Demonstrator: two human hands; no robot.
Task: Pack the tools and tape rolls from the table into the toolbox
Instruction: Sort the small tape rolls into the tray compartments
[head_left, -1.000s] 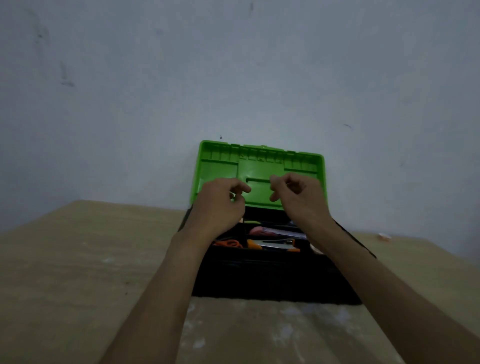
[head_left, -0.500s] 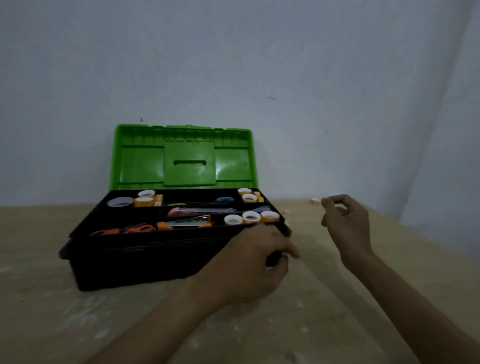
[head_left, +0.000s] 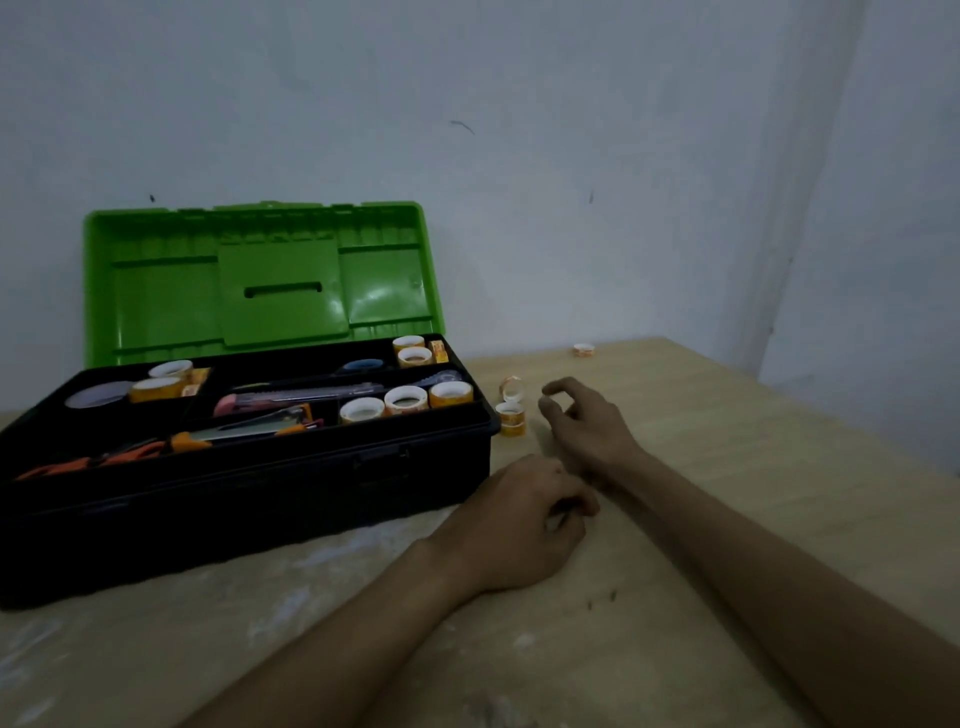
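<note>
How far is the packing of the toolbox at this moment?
Done: scissors, a cutter and several tape rolls lie in the toolbox. In hand: nothing; the right hand hovers by the stacked rolls beside the box, the left hand rests curled. Left: that stack, one roll on its edge, one far roll near the wall.
</note>
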